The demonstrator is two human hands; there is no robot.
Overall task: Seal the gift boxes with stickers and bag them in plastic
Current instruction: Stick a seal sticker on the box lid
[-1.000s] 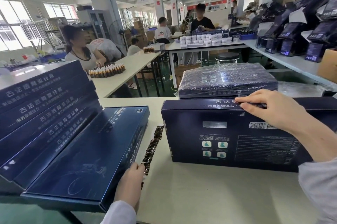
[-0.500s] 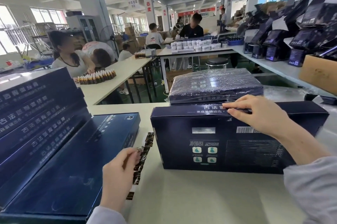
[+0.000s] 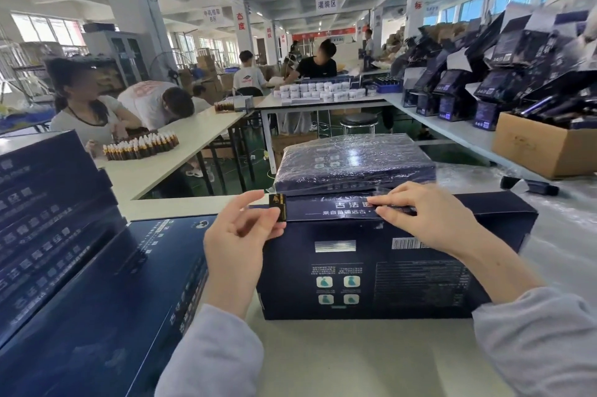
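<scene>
The left hand (image 3: 235, 244) pinches a small black-and-gold sticker (image 3: 278, 207) between thumb and forefinger, right at the upper left corner of the gift box (image 3: 371, 267), which stands on edge on the desk (image 3: 355, 358) just beyond both hands. The right hand (image 3: 429, 219) lays near-straight fingers along the box's top flap, pressing it and gripping nothing. Beyond it lies a plastic-wrapped box (image 3: 352, 160). This looks like the sealing step: the sticker probably needs laying across the flap seam and rubbing down, flap held shut.
</scene>
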